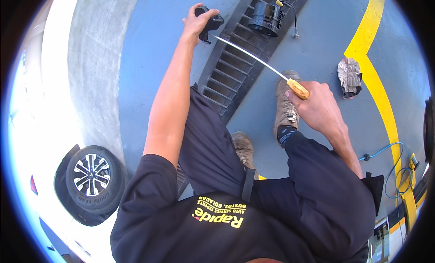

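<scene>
Stretched out far ahead, my left hand (197, 24) is closed round a black plastic part (212, 21). In my right hand (320, 108) is a long screwdriver (299, 88) with an orange-yellow handle. Its thin metal shaft points up and left, and the tip ends close to the lower edge of the black part; whether they touch, I cannot tell. To the right of my left hand, a black round ribbed unit (265, 19) rests at the grate's edge, with a yellow piece on top and a short black cable with a plug (295, 35).
A metal drain grate (226, 73) runs diagonally across the blue floor. A crumpled grey cloth or glove (349, 76) lies by a yellow floor line (380, 91). My shoes (286, 104) stand below. At left is a white car's wheel (92, 176); at right, a coiled blue hose (401, 177).
</scene>
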Demonstrator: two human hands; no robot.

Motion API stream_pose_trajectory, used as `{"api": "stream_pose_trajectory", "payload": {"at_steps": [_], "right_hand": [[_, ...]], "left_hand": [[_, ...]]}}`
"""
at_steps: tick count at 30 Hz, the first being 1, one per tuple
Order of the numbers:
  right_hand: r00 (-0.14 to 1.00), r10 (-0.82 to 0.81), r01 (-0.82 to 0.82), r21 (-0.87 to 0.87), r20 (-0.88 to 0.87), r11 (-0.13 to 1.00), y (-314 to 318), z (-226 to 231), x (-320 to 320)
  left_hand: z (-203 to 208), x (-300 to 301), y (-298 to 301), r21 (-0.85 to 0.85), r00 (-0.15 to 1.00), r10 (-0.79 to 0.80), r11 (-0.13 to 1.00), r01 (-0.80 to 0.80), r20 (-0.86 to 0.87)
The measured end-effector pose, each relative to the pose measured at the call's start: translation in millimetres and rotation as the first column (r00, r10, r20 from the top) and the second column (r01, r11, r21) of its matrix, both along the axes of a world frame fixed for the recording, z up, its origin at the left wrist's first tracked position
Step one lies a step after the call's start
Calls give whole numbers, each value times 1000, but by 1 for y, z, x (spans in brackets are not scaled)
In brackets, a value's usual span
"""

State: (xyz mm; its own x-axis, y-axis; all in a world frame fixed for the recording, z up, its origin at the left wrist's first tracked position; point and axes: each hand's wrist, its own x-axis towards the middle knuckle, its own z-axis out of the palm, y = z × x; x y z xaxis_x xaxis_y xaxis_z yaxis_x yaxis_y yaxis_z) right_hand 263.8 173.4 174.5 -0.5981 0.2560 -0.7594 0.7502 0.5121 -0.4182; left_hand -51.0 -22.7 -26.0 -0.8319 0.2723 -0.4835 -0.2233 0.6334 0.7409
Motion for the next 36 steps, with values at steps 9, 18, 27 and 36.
{"api": "stream_pose_trajectory", "payload": {"at_steps": [9,18,27,36], "right_hand": [[1000,9,-7,-95,20,995,-4,-27,1],[1000,6,-5,-49,10,999,-5,-35,0],[1000,-2,4,-61,26,998,-4,-43,6],[999,-29,30,-59,19,998,0,-33,6]], "left_hand": [[11,-6,3,179,974,150,967,-180,167],[8,-1,11,201,987,86,973,-113,139],[0,0,21,283,993,48,956,-77,108],[-5,1,34,289,996,49,955,-68,73]]}}
